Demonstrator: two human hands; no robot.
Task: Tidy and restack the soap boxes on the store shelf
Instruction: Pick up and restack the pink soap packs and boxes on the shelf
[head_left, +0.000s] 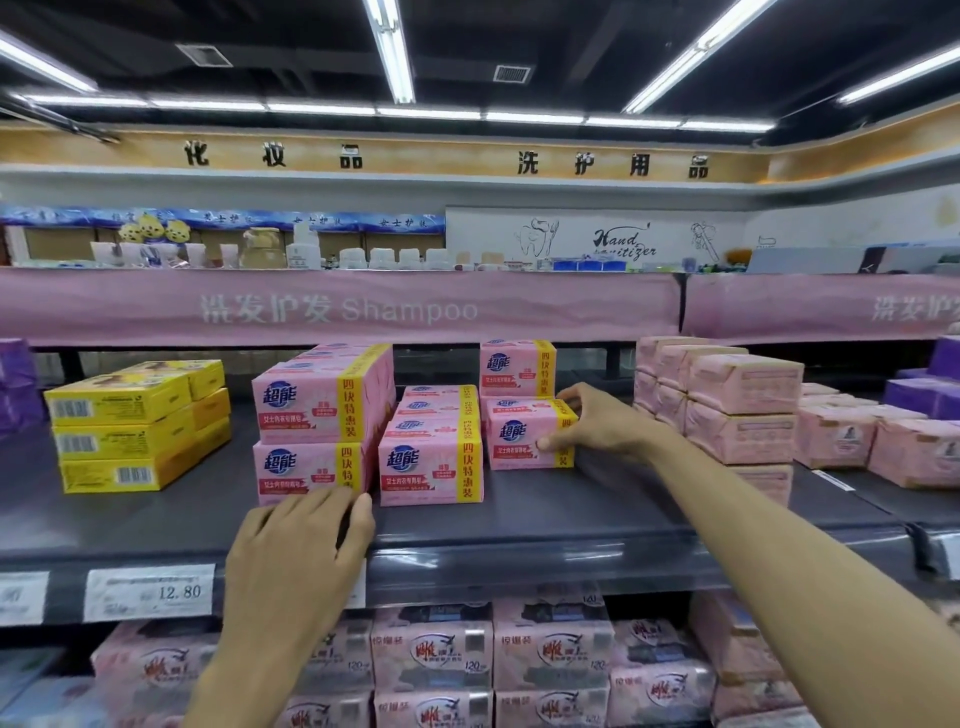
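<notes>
Store shelf (597, 525) holds our pink soap boxes (322, 426) mid-row, yellow boxes (124, 431) left; our right hand (597, 423) grips the far right box (530, 439), our left hand (306, 535) rests flat and unclenched against the near stack, so we should slide squarely, edges flush.
</notes>
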